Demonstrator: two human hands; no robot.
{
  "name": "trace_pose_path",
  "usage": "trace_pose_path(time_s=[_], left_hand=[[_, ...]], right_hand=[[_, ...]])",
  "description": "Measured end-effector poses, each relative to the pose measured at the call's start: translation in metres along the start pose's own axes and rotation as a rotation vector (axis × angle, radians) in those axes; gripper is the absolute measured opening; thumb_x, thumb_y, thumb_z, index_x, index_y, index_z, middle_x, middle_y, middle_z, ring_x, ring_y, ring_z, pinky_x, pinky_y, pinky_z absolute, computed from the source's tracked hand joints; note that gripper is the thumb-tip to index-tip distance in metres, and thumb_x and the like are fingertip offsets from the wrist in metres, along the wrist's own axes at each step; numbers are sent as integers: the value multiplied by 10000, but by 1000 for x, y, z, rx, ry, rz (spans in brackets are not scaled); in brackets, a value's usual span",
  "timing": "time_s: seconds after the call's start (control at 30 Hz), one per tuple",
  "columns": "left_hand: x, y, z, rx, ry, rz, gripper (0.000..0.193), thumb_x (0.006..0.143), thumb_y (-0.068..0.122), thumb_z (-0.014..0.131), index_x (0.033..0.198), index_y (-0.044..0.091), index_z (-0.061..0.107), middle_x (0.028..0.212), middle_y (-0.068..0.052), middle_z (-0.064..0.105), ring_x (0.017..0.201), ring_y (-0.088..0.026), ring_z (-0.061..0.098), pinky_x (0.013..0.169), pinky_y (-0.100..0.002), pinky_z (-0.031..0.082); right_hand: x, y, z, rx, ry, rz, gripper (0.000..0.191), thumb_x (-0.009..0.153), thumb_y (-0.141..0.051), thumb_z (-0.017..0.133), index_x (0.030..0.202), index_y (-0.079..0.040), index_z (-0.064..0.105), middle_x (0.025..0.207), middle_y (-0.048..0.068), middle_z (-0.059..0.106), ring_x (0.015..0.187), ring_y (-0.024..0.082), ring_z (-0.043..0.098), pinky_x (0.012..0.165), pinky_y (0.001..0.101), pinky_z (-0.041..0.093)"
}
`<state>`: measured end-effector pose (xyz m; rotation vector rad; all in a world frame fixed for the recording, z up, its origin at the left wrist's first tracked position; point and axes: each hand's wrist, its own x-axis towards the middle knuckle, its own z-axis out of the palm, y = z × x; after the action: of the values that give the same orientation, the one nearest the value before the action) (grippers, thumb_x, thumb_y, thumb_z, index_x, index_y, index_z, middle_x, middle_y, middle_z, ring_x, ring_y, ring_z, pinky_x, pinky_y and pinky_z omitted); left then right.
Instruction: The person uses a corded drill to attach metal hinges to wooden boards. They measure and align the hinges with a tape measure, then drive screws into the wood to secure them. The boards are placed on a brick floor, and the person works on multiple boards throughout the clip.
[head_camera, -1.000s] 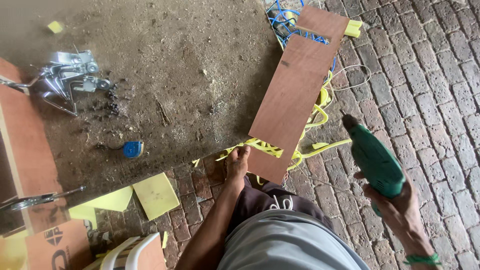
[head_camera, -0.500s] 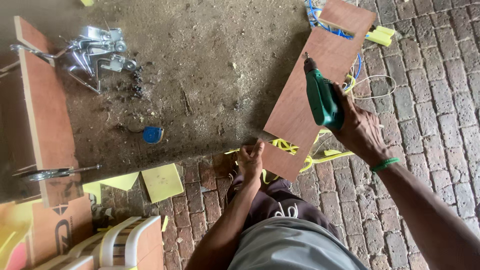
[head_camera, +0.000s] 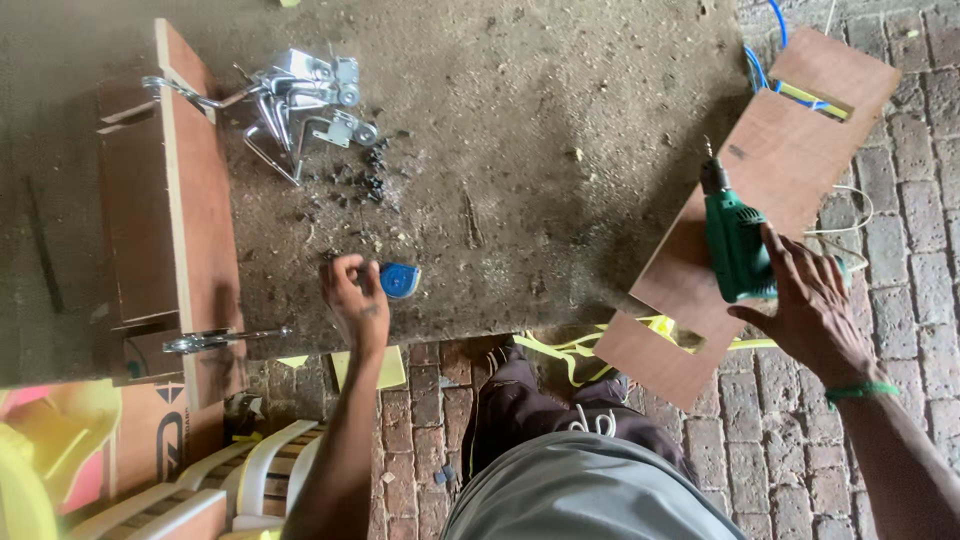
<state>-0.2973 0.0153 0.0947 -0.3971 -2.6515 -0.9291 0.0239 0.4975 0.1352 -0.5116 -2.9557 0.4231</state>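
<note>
My left hand (head_camera: 350, 292) reaches out over the dusty concrete floor, fingers loosely apart, right beside a small blue tape measure (head_camera: 400, 280) and holding nothing. My right hand (head_camera: 808, 300) grips the rear handle of a green power drill (head_camera: 735, 245). The drill lies on a long brown plywood board (head_camera: 790, 150) with its bit pointing away from me. The board runs diagonally across the brick paving and has a notch cut near its close end.
A heap of shiny metal brackets (head_camera: 300, 100) and dark screws (head_camera: 365, 175) lies at the far left. A wooden box panel (head_camera: 185, 200) stands at left, with a white plastic chair (head_camera: 260, 465) below it. Yellow strapping (head_camera: 560, 345) lies under the board's near end and a blue cable (head_camera: 762, 62) by its far end.
My left hand left the board's near end and moved left to the blue tape measure. My right hand lowered the drill onto the board. The view shifted left.
</note>
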Motion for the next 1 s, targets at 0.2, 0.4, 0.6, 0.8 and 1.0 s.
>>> trace_pose_path(time_s=[0.2, 0.4, 0.6, 0.8, 1.0], left_hand=[[195, -29, 50, 127, 54, 130, 377, 920, 223, 830, 1158, 72, 580, 1058, -106, 632, 1044, -286, 592, 1017, -510, 429], [249, -30, 100, 242, -169, -84, 651, 715, 440, 955, 1172, 153, 590, 1376, -257, 471, 1241, -539, 442, 937, -682, 396], [239, -32, 109, 138, 7, -45, 351, 819, 273, 893, 967, 168, 594, 1062, -71, 624, 1025, -254, 581, 931, -446, 443], [177, 34, 32, -256, -79, 383, 253, 859, 19, 734, 1003, 103, 544, 1004, -60, 596, 923, -202, 581, 838, -385, 498], [42, 202, -39, -693, -1057, 950, 261, 799, -26, 551, 1011, 107, 476, 890, -45, 524, 836, -187, 573, 732, -329, 564]], right_hand=[[-29, -67, 16, -121, 148, 272, 952, 860, -432, 813, 1608, -43, 371, 1515, 249, 486, 1393, 384, 438, 1230, 497, 368], [-79, -115, 35, -109, 184, 553, 861, 917, -391, 802, 1570, -11, 389, 1401, 260, 491, 1365, 418, 463, 1192, 539, 397], [-116, -137, 23, 7, 286, 641, 843, 904, -309, 789, 1622, -39, 439, 1376, 255, 523, 1342, 424, 483, 1147, 549, 401], [-100, -180, -29, 73, 462, 622, 539, 1034, -230, 740, 1486, -51, 508, 1412, 186, 563, 1343, 363, 506, 1164, 496, 410], [-51, -214, -43, 358, 340, 78, 667, 887, -164, 691, 1477, 25, 443, 1481, 248, 516, 1376, 381, 475, 1141, 522, 393]])
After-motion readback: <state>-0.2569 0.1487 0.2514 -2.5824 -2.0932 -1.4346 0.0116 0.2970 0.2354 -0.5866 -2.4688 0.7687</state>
